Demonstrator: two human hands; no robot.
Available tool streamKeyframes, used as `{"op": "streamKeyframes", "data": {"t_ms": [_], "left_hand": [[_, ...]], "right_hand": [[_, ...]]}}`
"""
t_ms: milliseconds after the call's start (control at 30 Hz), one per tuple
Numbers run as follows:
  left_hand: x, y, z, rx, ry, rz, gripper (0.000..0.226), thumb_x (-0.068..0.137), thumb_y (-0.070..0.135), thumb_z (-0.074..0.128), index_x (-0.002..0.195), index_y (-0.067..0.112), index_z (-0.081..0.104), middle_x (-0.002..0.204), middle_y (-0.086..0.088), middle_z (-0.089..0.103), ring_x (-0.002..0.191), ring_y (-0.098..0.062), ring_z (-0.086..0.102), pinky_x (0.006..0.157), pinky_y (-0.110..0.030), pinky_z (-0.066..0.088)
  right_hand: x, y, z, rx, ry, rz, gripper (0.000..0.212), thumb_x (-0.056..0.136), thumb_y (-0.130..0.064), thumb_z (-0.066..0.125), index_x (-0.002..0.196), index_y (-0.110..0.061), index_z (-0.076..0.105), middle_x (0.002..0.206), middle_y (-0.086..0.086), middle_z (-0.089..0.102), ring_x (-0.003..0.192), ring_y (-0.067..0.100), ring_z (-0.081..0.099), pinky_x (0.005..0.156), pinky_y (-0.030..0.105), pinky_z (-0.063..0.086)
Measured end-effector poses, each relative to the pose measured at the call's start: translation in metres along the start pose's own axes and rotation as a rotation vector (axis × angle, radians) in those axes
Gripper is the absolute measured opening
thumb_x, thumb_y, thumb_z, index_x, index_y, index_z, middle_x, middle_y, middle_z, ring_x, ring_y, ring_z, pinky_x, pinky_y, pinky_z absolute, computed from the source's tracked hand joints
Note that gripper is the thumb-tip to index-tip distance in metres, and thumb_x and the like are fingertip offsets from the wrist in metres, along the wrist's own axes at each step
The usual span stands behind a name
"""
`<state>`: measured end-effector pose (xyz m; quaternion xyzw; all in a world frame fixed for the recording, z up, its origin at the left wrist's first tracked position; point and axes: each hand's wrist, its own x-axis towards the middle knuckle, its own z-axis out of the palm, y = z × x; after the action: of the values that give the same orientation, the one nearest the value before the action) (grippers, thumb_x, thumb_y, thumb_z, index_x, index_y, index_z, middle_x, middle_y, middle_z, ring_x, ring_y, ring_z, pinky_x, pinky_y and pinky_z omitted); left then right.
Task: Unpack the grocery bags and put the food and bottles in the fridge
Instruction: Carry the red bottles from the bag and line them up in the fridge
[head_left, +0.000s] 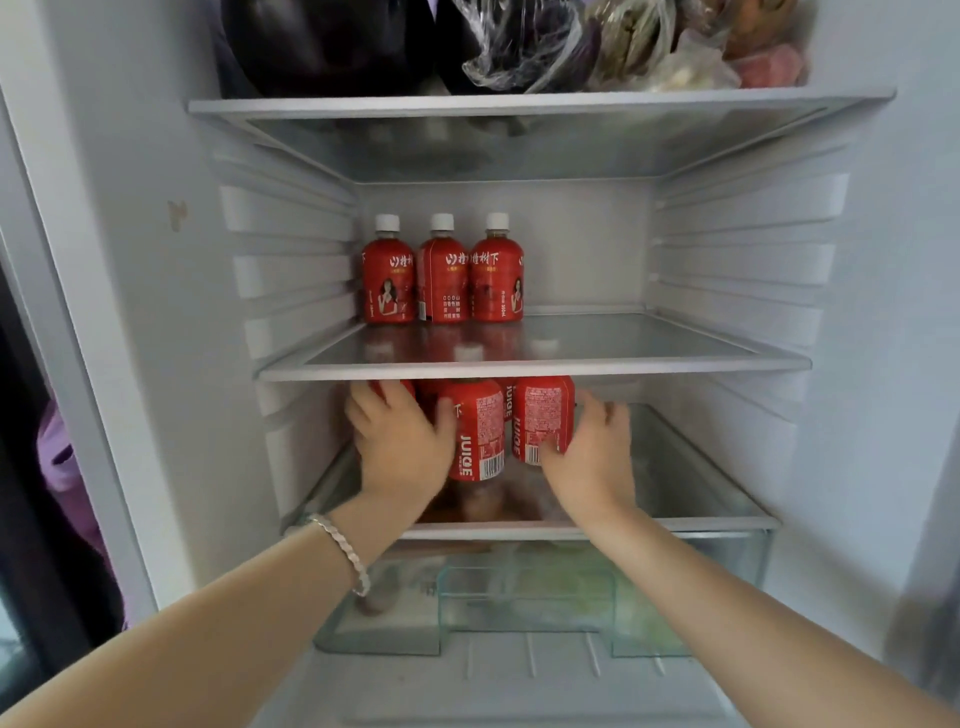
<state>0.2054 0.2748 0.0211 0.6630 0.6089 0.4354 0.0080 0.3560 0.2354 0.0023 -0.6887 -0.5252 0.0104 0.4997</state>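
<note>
At frame centre, the left hand (400, 441) and right hand (587, 452) curl round the outer juice bottles (478, 431) on the lower shelf (701, 514), probably bunching them upright to save room. 3 more bottles (442, 270) stand just above.

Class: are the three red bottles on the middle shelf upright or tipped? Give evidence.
Upright: the three red bottles stand on their bases, white caps on top.
</note>
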Motion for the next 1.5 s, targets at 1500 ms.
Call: {"op": "streamKeyframes", "data": {"t_ms": [1500], "left_hand": [[0.033, -0.023, 0.040, 0.079, -0.203, -0.028, 0.041, 0.093, 0.024, 0.048, 0.133, 0.028, 0.045, 0.148, -0.009, 0.004, 0.132, -0.044, 0.012, 0.106, -0.049, 0.035]], "right_hand": [[0.093, 0.046, 0.017, -0.073, 0.073, 0.374, 0.079, 0.070, -0.047, 0.076, 0.130, -0.008, 0.041, 0.134, 0.021, 0.036, 0.126, 0.038, 0.034, 0.098, 0.040, 0.038]]}}
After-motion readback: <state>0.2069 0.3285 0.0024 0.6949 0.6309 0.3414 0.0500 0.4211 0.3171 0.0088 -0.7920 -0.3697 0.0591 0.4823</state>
